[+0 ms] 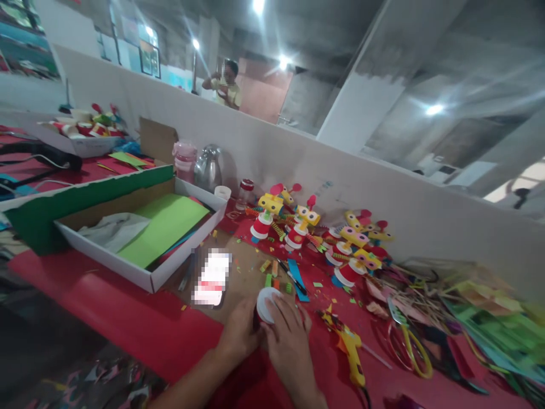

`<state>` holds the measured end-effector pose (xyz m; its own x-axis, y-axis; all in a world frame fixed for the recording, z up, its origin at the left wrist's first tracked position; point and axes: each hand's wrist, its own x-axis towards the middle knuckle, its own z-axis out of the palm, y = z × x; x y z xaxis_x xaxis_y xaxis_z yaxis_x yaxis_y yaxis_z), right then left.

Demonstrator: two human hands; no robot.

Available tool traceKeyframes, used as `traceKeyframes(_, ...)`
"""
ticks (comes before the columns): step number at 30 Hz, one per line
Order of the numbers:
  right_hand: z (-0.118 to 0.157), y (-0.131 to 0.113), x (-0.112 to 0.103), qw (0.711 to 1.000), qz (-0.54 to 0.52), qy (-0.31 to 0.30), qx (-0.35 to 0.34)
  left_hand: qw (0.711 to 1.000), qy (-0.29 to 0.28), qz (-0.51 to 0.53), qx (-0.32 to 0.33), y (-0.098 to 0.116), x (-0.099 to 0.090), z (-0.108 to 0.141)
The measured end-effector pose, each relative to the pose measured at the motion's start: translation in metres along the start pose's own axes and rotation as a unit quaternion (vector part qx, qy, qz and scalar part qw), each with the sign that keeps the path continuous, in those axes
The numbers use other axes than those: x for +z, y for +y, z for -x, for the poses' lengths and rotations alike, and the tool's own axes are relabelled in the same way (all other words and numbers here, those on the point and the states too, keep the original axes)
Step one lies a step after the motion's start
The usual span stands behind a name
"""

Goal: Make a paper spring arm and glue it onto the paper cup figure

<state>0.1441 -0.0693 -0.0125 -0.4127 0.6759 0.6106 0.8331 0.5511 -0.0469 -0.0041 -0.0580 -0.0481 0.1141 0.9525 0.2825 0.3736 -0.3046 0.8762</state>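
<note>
From the head camera, both hands meet at the near middle of the red counter [128,324]. The left hand [240,335] is curled against the left side of a small red paper cup [264,305] with a white base turned up, and the right hand [289,335] lies over its right side with fingers spread across it; together they hold the cup, which rests on a brown cardboard sheet [247,272].

Just left of the cup lies a blurred flat item [212,277]. Just beyond the cup are small coloured paper scraps, a black pen [293,280] and a blue paper strip [298,281]. To the right of the right hand lies a yellow glue gun [351,349], and further right yellow-handled scissors [411,346] among a heap of sticks and coloured paper [481,318].

Farther back, against the white partition [340,176], stands a row of finished cup figures [323,233] with yellow heads and red cup bodies. To the left sits an open white box [145,275] holding green sheets [164,227] and crumpled white paper. Behind it stand a pink bottle [184,159], a metal kettle [209,166] and a small jar [245,192]. A person [225,85] stands beyond the partition, far back.
</note>
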Motion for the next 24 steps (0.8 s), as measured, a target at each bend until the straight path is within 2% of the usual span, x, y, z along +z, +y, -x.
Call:
traceKeyframes(3,0.003,0.002,0.004,1.000,0.008,-0.005,0.004,1.000,-0.005,0.008,0.011,0.000,0.000,0.001)
traceKeyframes(7,0.004,0.003,0.004,0.999,0.002,-0.028,-0.025,1.000,-0.013,0.005,0.001,0.002,0.000,0.002)
traceKeyframes(11,0.002,-0.001,-0.001,0.999,0.012,-0.049,-0.009,1.000,-0.019,-0.011,0.014,-0.001,0.003,0.002)
traceKeyframes(16,0.001,-0.009,-0.006,0.999,-0.022,-0.029,-0.004,0.999,-0.035,-0.021,0.008,-0.002,0.002,0.001)
traceKeyframes(18,0.002,-0.010,-0.008,0.998,-0.058,-0.027,0.017,0.999,-0.035,-0.017,0.000,0.002,-0.002,0.001)
traceKeyframes(19,0.004,-0.011,-0.008,0.996,-0.080,-0.018,0.035,1.000,-0.026,-0.013,-0.003,0.004,-0.004,0.000)
traceKeyframes(21,0.008,-0.012,-0.009,0.982,-0.143,0.019,0.121,1.000,-0.002,0.020,0.004,0.010,-0.010,0.001)
traceKeyframes(22,0.011,-0.013,-0.009,0.964,-0.188,0.041,0.185,0.999,0.014,0.048,0.008,0.012,-0.012,0.003)
traceKeyframes(24,0.016,-0.016,-0.007,0.895,-0.306,0.064,0.319,0.995,0.040,0.094,0.015,0.018,-0.016,0.006)
